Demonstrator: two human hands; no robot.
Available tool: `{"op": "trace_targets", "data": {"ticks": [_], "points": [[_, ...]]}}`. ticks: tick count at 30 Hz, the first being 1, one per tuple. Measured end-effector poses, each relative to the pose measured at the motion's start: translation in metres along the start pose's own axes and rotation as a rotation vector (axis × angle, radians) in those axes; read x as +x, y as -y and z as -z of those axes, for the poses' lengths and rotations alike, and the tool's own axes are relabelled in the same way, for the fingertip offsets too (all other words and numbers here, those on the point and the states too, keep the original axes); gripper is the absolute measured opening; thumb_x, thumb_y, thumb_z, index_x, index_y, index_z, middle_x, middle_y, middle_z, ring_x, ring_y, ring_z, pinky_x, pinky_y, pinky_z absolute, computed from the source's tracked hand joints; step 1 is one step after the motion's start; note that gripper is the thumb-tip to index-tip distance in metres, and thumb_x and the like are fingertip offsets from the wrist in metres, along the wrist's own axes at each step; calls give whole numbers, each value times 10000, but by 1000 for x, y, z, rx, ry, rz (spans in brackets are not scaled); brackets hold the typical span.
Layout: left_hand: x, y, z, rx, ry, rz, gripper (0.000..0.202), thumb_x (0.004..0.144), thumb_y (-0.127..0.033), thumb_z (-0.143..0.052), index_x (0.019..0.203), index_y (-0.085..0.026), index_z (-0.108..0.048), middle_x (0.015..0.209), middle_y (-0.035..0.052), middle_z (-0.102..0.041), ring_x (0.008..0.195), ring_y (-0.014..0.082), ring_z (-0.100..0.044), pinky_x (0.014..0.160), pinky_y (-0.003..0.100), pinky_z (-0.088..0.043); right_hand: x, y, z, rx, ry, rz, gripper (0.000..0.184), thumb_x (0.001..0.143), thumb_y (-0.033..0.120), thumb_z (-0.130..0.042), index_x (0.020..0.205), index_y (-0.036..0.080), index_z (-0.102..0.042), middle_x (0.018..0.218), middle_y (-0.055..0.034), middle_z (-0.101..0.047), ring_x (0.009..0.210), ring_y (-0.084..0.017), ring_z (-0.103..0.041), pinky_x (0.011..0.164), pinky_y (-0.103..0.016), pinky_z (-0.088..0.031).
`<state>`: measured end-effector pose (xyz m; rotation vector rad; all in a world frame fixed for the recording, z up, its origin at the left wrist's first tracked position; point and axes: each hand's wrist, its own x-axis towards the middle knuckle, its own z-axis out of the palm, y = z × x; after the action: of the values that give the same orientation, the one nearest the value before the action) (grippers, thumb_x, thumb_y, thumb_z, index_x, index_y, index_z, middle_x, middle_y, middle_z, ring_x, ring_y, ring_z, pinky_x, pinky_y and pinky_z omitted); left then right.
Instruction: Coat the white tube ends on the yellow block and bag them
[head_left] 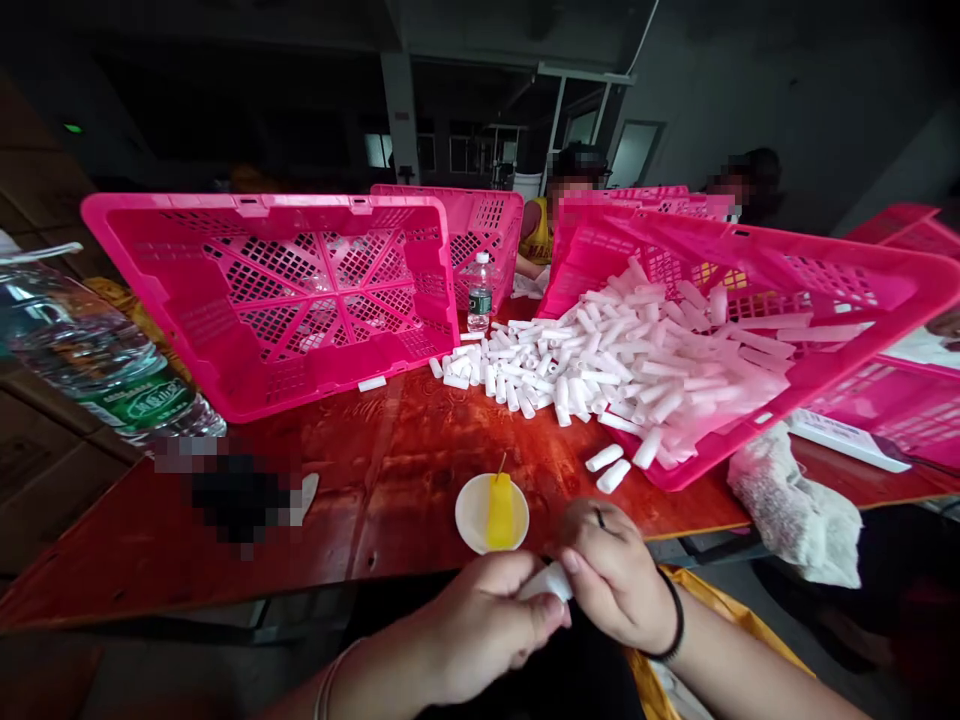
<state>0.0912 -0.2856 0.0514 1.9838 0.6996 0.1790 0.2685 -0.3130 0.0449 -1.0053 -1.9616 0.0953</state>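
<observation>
My left hand (480, 625) is closed around a small white roll (549, 584), which sticks out between thumb and fingers. Against its other end presses the thumb of my right hand (616, 580), whose fingers are curled in; what lies inside them is hidden. Both hands meet at the table's near edge. Just beyond them stands a small white bowl (466, 512) with a yellow block (500, 512) in it and a thin stick poking up. A heap of similar white rolls (585, 360) spills from a tipped pink basket (847, 280) onto the tabletop.
Another pink basket (262, 205) lies on its side at the left of the red-brown table (322, 480). A large water bottle (127, 370) is at far left, a small bottle (480, 290) behind. A white cloth (799, 505) hangs at right. A person in yellow (538, 235) sits opposite.
</observation>
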Motion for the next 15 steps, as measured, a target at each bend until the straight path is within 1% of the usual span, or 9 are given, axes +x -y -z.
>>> {"op": "trace_targets", "data": {"ticks": [1, 2, 5, 7, 9, 10, 11, 13, 15], "points": [[2, 2, -10, -42, -2, 15, 303, 960, -349, -343, 950, -149, -569, 717, 11, -579, 597, 126, -540, 546, 236, -462, -3, 2, -3, -16, -11, -45, 304, 947, 218, -359, 666, 193, -473, 571, 9, -493, 536, -117, -472, 565, -245, -394], [4, 6, -21, -18, -62, 12, 311, 964, -348, -334, 977, -146, -570, 747, 25, -598, 628, 135, -564, 585, 250, -485, -8, 2, -5, -42, -9, -124, 319, 947, 208, -363, 640, 195, -449, 548, 21, -471, 501, -107, -450, 534, -232, -374], [19, 23, -52, 338, -412, -166, 383, 949, -406, -374, 1147, -126, -546, 1074, 147, -631, 988, 256, -606, 854, 370, -499, -37, -3, -1, -151, -39, -334, 336, 934, 232, -410, 601, 195, -444, 520, 31, -454, 452, -98, -424, 485, -221, -347], [37, 30, -67, 626, -539, -343, 563, 915, -480, -425, 1322, -91, -436, 1324, 203, -506, 1228, 331, -471, 982, 433, -436, -73, -13, 14, -191, -191, -485, 327, 925, 279, -431, 616, 190, -492, 531, 18, -487, 466, -111, -462, 487, -215, -379], [63, 31, -78, 811, -556, -438, 669, 895, -477, -464, 1436, -125, -288, 1489, 159, -321, 1356, 347, -302, 1053, 466, -371, -119, -28, 36, -223, -430, -743, 308, 910, 349, -452, 672, 182, -554, 574, -7, -551, 508, -136, -520, 491, -212, -425], [78, 31, -83, 854, -553, -421, 665, 897, -440, -466, 1459, -162, -244, 1529, 122, -245, 1385, 345, -240, 1073, 488, -342, -145, -37, 47, -260, -514, -868, 325, 887, 405, -469, 670, 182, -564, 576, -15, -567, 522, -151, -537, 489, -218, -440], [94, 31, -87, 872, -562, -368, 652, 898, -400, -462, 1467, -189, -224, 1549, 98, -190, 1399, 351, -194, 1083, 520, -313, -171, -46, 58, -278, -511, -1000, 356, 861, 457, -475, 658, 182, -572, 575, -24, -582, 527, -167, -552, 486, -230, -450], [124, 32, -94, 858, -620, -215, 657, 880, -374, -467, 1464, -179, -238, 1554, 120, -148, 1403, 392, -140, 1080, 600, -253, -222, -67, 73, -320, -370, -1217, 401, 801, 523, -467, 612, 191, -590, 544, -33, -604, 527, -203, -590, 479, -261, -466], [148, 36, -98, 829, -657, -109, 685, 855, -400, -492, 1452, -146, -274, 1538, 168, -178, 1395, 423, -127, 1075, 633, -213, -267, -87, 78, -364, -196, -1315, 414, 747, 536, -457, 519, 212, -580, 495, -35, -605, 512, -230, -619, 479, -291, -488]]}}
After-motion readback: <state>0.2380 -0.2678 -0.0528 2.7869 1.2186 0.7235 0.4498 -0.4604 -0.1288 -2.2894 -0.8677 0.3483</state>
